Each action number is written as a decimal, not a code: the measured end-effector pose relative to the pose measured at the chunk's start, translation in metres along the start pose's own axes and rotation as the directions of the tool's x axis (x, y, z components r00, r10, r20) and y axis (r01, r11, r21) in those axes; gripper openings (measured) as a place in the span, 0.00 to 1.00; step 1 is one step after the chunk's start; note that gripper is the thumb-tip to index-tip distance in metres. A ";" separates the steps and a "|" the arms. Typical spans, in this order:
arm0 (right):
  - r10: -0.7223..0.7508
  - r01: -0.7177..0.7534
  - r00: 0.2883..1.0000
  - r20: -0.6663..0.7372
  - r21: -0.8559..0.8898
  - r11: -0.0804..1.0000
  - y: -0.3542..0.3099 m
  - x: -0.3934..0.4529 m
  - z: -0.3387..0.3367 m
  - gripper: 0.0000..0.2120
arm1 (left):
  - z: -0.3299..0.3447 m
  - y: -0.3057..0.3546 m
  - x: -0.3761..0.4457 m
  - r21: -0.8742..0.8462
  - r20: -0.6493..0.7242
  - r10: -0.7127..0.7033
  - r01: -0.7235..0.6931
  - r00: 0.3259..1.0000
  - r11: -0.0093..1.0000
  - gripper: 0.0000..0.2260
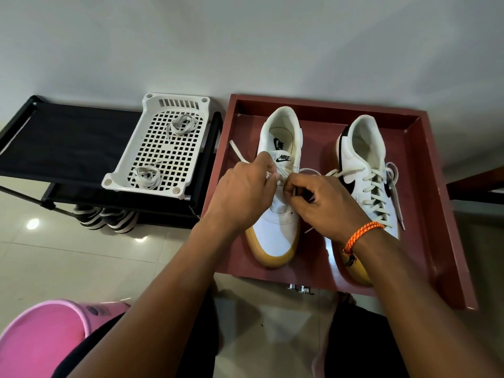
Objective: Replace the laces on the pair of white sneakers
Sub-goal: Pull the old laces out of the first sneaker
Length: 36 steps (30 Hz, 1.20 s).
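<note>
1. Both white leather sneakers with gum-yellow soles sit side by side in a shallow reddish-brown wooden tray [425, 186], toes pointing toward the person.
2. The left sneaker [278, 230] is the one being worked on. Both hands are bunched over its eyelet area, just below the tongue with the black logo.
3. The left hand [242, 192] has its fingers curled and is pinching the cream flat lace [237, 153]. One free end of that lace sticks out up and to the left, past the knuckles, over the tray floor.
4. The right hand [324, 205] is curled too, fingertips pinching the same lace right next to the left hand's fingertips, nearly touching. A small loop of lace shows just above it. There's an orange braided bracelet [362, 234] on that wrist.
5. So the lace runs between the two pinches, right over the middle of the shoe's throat.
6. The right sneaker [365, 170] is already laced all the way up, its ends hanging loose off the outer side.
7. Off to the left, a white plastic perforated basket [152, 148] sits on a black fabric-topped rack [68, 145], with two bundles of pale laces [181, 125] inside.
8. A pink plastic bucket [41, 339] is at the lower-left corner.
</note>
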State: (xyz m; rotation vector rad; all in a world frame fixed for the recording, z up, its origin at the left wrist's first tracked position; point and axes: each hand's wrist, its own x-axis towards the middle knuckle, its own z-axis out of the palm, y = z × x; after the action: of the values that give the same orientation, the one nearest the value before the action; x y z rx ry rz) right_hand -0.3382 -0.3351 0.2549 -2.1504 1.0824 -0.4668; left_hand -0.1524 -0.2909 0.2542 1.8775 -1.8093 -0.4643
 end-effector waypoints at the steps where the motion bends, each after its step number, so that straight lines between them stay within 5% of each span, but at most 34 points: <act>1: 0.001 -0.001 1.000 -0.014 0.015 1.000 -0.002 0.000 0.000 0.10 | -0.005 -0.001 0.000 -0.091 0.015 0.000 0.001 1.000 0.996 0.04; 9: 0.020 0.054 0.943 -0.332 0.210 0.976 -0.010 0.006 -0.010 0.07 | -0.036 -0.002 0.001 -0.504 0.137 -0.053 0.115 0.989 0.856 0.05; 15: -0.026 0.060 0.985 -0.171 0.195 0.979 -0.011 0.005 0.000 0.16 | -0.024 0.006 0.002 -0.573 0.106 0.000 0.061 0.994 0.817 0.03; 19: -0.048 0.098 0.962 -0.270 0.174 0.980 -0.007 0.006 -0.008 0.16 | -0.020 0.001 0.006 -0.546 -0.040 0.012 -0.032 0.999 0.837 0.02; 21: 0.002 0.081 0.902 -0.431 0.174 0.981 -0.007 0.008 -0.017 0.15 | -0.019 -0.005 0.009 -0.503 -0.127 -0.003 -0.061 0.992 0.862 0.05; 25: 0.112 -0.111 0.653 -0.750 0.051 0.992 0.001 0.009 -0.032 0.16 | -0.012 -0.018 0.011 -0.342 -0.139 -0.014 -0.035 0.990 0.939 0.11; 29: 0.216 -0.338 0.812 -0.542 -0.135 0.931 0.008 0.005 -0.020 0.18 | -0.005 -0.025 0.008 -0.118 -0.047 0.035 -0.040 0.998 0.992 0.22; 33: 0.123 -0.186 0.895 -0.428 -0.109 0.976 0.002 0.007 -0.007 0.06 | -0.004 -0.019 0.005 0.012 -0.067 0.072 -0.072 0.995 0.997 0.15; 36: 0.052 -0.055 0.936 -0.347 0.003 0.998 -0.004 0.008 -0.004 0.10 | -0.004 -0.017 0.006 0.076 -0.090 0.080 -0.073 0.993 0.994 0.07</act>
State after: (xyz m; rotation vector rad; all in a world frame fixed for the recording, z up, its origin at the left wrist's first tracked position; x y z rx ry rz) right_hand -0.3330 -0.3414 0.2605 -2.0854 1.3303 -0.8421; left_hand -0.1357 -0.2961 0.2480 1.8377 -1.8517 -0.2827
